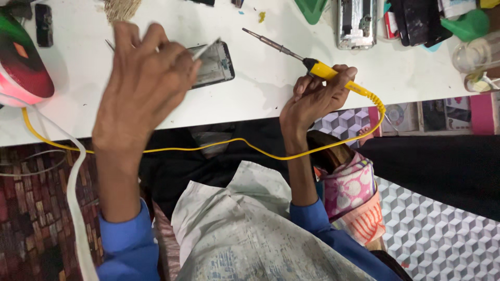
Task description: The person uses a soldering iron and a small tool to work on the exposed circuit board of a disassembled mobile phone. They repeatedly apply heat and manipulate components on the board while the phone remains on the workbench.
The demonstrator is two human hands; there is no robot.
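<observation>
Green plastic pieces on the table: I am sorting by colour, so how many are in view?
2: one green piece at the top edge, centre; one green piece near the top right corner. Clutter may hide more.

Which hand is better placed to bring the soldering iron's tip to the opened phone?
Probably the right hand: it grips the soldering iron by its yellow handle, tip pointing toward the opened phone. The left hand is busy over the phone.
</observation>
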